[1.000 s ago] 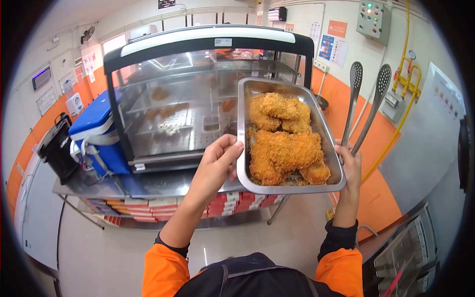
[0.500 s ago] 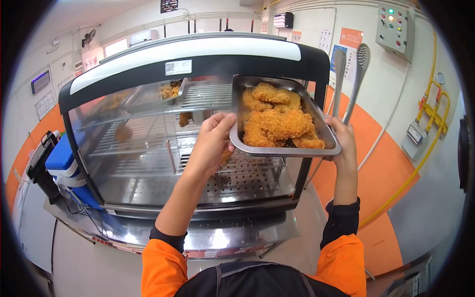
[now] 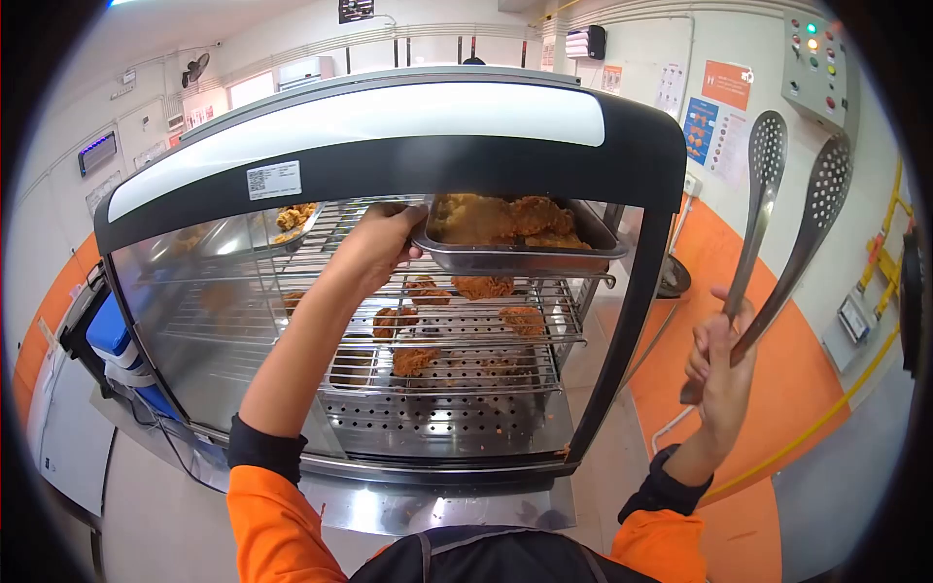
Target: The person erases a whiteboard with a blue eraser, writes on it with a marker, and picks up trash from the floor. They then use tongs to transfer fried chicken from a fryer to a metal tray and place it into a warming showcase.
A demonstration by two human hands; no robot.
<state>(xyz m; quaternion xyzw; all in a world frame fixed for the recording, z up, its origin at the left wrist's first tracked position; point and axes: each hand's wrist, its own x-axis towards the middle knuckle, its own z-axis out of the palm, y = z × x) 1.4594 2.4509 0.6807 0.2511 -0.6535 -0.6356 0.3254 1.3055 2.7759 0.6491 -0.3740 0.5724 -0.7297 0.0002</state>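
My left hand (image 3: 374, 248) grips the left edge of a metal tray (image 3: 525, 260) at the upper shelf inside the glass display case (image 3: 389, 160). Breaded fried pieces (image 3: 501, 222) fill the tray, partly shaded by the case's top frame. Out to the right of the case, my right hand (image 3: 721, 364) is closed around the lower end of metal tongs (image 3: 763, 219), whose two perforated heads point up and stand apart. Below the tray, more fried pieces (image 3: 415, 360) lie on the wire racks.
Another tray with small fried food (image 3: 292, 222) sits on the upper shelf's left part. A blue and white cooler (image 3: 115, 335) stands left of the case. A control box (image 3: 818, 73) and yellow pipes (image 3: 880, 277) are on the right wall.
The tray has moved from in front of the case onto its upper shelf level. My right hand has let go of the tray and moved right and down with the tongs.
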